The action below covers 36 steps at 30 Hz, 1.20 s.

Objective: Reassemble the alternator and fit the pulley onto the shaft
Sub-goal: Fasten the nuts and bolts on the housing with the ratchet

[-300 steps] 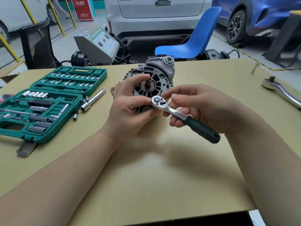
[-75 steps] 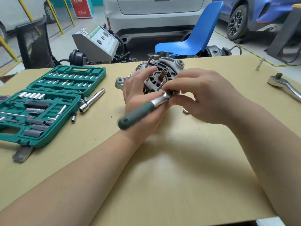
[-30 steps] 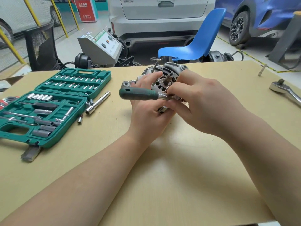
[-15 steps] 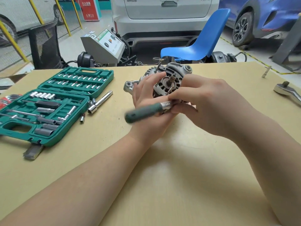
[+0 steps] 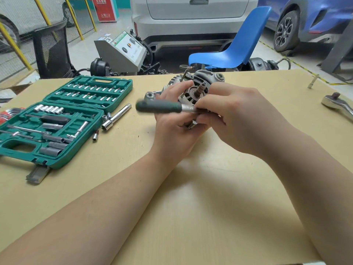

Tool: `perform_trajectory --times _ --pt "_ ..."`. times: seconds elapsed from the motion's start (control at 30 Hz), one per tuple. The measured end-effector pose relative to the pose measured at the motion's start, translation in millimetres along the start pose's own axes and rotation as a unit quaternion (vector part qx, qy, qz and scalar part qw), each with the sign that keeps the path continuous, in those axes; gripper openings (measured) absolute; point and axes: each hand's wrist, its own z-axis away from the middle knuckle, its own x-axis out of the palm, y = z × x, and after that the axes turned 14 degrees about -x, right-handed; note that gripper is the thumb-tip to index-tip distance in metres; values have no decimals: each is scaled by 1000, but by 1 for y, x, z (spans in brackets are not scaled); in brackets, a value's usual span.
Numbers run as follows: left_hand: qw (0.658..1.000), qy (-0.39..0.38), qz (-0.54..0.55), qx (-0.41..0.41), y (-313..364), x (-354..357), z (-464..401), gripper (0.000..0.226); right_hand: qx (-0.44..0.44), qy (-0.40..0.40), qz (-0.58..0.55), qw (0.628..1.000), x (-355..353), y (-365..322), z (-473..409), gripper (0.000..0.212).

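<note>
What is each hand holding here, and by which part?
The left hand grips the alternator by its near side. The right hand pinches the ratchet wrench at its head end; the green handle sticks out free to the left.

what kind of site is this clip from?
Most likely a car repair or training workshop. Parked cars, a white car and a blue car, stand behind the table, where an open green socket set lies beside an alternator being worked on.
</note>
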Motion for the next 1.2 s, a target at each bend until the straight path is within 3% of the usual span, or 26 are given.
perform_trajectory --times 0.07,0.13,0.2,0.33,0.6,0.67,0.77,0.8,0.87,0.93,1.03,1.2 --pt "1000 -4 -28 -3 2 -3 0 30 -22 -8 -41 999 -4 5 7 15" --pt "998 -10 -61 33 2 -4 0 24 -22 -5 -58 998 -6 9 12 14" --pt "997 -16 -68 13 2 -3 1 27 -7 17 -47 999 -4 7 12 12" --pt "999 -26 -21 6 0 -3 -1 8 45 56 3 997 8 -3 0 17" --pt "997 -22 -60 36 -1 -5 0 16 -11 -20 -59 998 -8 5 9 14" --pt "999 -19 -41 23 0 -4 0 21 14 1 -41 999 -5 4 9 13" --pt "999 -26 -27 19 -1 -2 -1 4 83 41 -11 996 4 -2 -1 19" --pt "999 -18 -27 8 1 -3 -1 8 93 41 -2 995 6 -3 -4 20" --pt "1000 -19 -21 3 3 -5 -2 15 80 21 -1 997 6 -3 -5 20" --pt "1000 -25 -17 6 3 -5 -1 6 46 -6 -25 999 0 1 -2 17" --pt "999 -26 -38 15 2 -8 0 20 7 -32 -76 997 -9 7 7 10" --pt "999 -13 -26 20 0 -3 -2 17 39 11 -34 999 -3 3 7 15"
